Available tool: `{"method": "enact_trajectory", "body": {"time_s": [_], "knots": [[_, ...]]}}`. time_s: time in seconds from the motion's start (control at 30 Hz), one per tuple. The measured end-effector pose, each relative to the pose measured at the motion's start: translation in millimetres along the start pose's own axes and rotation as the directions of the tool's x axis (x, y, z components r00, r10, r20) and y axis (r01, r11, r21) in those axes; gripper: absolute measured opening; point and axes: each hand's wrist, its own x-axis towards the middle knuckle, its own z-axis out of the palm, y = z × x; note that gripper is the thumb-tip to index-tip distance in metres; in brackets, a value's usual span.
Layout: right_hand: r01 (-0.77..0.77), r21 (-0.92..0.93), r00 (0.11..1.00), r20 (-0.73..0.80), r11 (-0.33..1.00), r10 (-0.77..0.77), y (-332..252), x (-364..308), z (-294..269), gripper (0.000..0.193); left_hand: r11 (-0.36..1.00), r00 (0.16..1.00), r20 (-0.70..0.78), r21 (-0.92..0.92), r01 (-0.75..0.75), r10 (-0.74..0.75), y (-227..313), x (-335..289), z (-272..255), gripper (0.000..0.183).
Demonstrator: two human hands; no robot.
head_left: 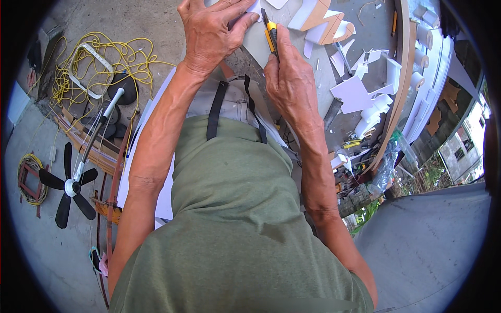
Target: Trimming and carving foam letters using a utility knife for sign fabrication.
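Observation:
My right hand is wrapped round a yellow and black utility knife. The knife's blade end points away from me and lies beside a small white piece of sheet material. My left hand grips this white piece at the top edge of the view, thumb and fingers bent round it. Part of that hand and of the piece is cut off by the picture's edge. Right of the knife lies a zigzag-shaped white piece with a tan face.
White offcuts lie scattered at the right, inside a curved brown edge. On the left a yellow cord sprawls in loops over the floor. A fan with black blades and a wound cable coil are lower left.

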Motion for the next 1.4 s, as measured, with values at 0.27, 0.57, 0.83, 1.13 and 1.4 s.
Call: {"method": "enact_trajectory", "body": {"time_s": [0.27, 0.57, 0.83, 1.13, 1.4], "knots": [[-0.011, -0.017, 0.999, 0.030, 1.000, 0.012, -6, 1, -4, 0.049, 1.000, 1.000, 0.002, 0.021, -0.011, 0.010, 0, 0, 1, 0.036], [-0.032, -0.003, 0.999, 0.007, 0.999, 0.032, -4, -9, 7, 0.053, 1.000, 1.000, -0.009, 0.020, -0.012, 0.012, 2, -1, 0, 0.036], [-0.047, 0.002, 0.999, -0.003, 0.999, 0.047, -5, -14, 9, 0.054, 1.000, 1.000, -0.014, 0.026, -0.005, 0.005, 3, -1, 0, 0.037], [-0.044, -0.024, 0.999, -0.009, 0.999, 0.044, -6, -16, 10, 0.056, 1.000, 1.000, -0.010, 0.021, -0.004, 0.004, 3, 0, 2, 0.037], [-0.074, -0.030, 0.997, -0.008, 0.997, 0.074, -4, -28, 14, 0.058, 1.000, 1.000, -0.007, 0.027, 0.001, -0.001, 3, -1, 1, 0.037]]}}
